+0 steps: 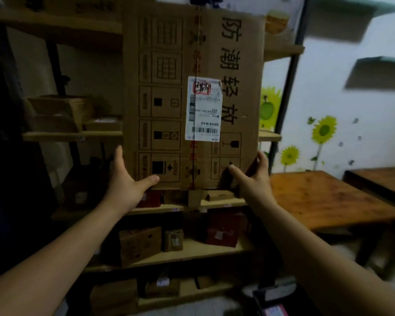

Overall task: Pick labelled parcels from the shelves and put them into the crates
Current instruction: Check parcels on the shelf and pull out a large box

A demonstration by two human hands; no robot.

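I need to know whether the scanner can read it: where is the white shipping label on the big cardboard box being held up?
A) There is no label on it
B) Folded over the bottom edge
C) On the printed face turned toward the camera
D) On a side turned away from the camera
C: the white shipping label lies flat on the printed face of the cardboard box that is turned to the camera, with its barcode near the lower end.

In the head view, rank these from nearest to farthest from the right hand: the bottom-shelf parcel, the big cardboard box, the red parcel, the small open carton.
1. big cardboard box, gripped by the right hand at its lower right corner.
2. small open carton, on the shelf just below the hand.
3. red parcel, a level lower.
4. bottom-shelf parcel, lowest, to the left.
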